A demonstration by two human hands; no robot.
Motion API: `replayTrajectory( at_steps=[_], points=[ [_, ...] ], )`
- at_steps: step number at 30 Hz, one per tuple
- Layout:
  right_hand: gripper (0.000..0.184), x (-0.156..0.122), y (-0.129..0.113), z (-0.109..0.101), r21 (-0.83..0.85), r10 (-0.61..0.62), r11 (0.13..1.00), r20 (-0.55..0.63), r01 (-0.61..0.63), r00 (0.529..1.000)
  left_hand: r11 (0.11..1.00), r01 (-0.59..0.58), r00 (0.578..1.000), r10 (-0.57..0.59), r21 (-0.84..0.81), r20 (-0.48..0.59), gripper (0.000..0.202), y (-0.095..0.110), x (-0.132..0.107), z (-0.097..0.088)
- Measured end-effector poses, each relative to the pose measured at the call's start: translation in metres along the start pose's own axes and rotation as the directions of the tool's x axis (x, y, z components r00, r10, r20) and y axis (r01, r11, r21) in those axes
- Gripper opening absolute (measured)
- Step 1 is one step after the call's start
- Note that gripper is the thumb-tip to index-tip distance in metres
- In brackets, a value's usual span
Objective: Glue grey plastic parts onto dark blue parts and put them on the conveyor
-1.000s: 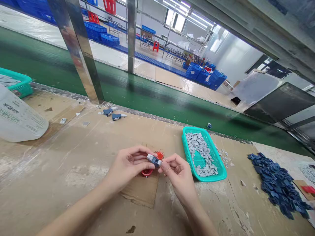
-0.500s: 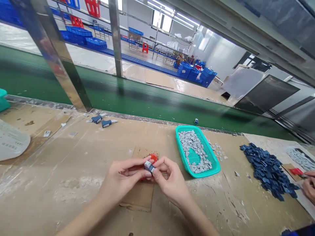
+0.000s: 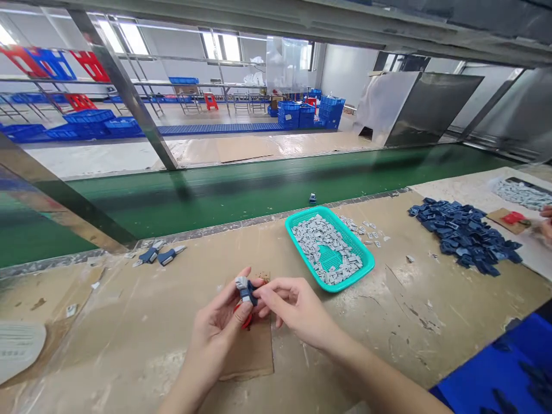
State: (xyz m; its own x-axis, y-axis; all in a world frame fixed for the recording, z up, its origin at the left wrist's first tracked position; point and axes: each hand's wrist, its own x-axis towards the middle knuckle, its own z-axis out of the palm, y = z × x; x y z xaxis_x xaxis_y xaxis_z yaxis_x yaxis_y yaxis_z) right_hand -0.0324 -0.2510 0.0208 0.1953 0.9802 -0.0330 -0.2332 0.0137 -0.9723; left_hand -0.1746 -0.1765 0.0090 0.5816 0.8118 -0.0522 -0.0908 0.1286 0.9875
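Observation:
My left hand (image 3: 219, 328) pinches a small blue and grey plastic part (image 3: 245, 288) above a piece of cardboard (image 3: 254, 351) on the workbench. A red object shows partly beneath the left fingers. My right hand (image 3: 293, 310) meets the same part from the right, its fingertips closed on the part's lower end. Just to the right lies a teal basket (image 3: 360, 270) holding several small grey pieces (image 3: 321, 241).
A heap of dark blue parts (image 3: 466, 236) lies at the right, with another person's hand (image 3: 547, 221) at the frame edge. Two assembled blue parts (image 3: 157, 255) rest near the green conveyor belt (image 3: 259, 190). A blue bin (image 3: 500, 374) sits bottom right.
My view has swung to the right. Both hands turned the small part upright, the grey end now on top.

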Motion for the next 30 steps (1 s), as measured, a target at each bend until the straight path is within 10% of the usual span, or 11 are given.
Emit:
replayTrajectory(
  at_steps=[4,9,17,24,30],
  points=[
    [0.018,-0.001,-0.007,-0.023,-0.279,-0.177,0.952,-0.163,0.127,0.971,0.999,-0.048,0.999,0.049,0.022,-0.019,0.035,-0.005,0.0,-0.005],
    [0.014,0.002,-0.011,-0.078,-0.642,-0.428,0.766,-0.483,0.024,0.764,0.996,-0.04,0.998,0.036,-0.079,-0.053,0.021,0.004,-0.003,-0.002],
    [0.017,0.002,-0.007,-0.125,-0.802,-0.497,0.551,-0.537,-0.23,0.682,0.964,0.116,0.99,-0.133,-0.241,-0.056,0.025,0.024,-0.007,-0.005],
    [0.025,0.013,-0.01,-0.123,-0.912,-0.239,0.306,-0.352,-0.274,0.905,0.98,0.181,0.969,-0.193,-0.084,-0.152,0.064,0.017,-0.001,-0.016],
    [0.013,0.031,-0.007,-0.111,-0.887,-0.091,0.273,-0.41,-0.373,0.907,0.988,0.151,0.962,-0.138,0.035,-0.234,0.061,0.027,0.015,-0.03]
  ],
)
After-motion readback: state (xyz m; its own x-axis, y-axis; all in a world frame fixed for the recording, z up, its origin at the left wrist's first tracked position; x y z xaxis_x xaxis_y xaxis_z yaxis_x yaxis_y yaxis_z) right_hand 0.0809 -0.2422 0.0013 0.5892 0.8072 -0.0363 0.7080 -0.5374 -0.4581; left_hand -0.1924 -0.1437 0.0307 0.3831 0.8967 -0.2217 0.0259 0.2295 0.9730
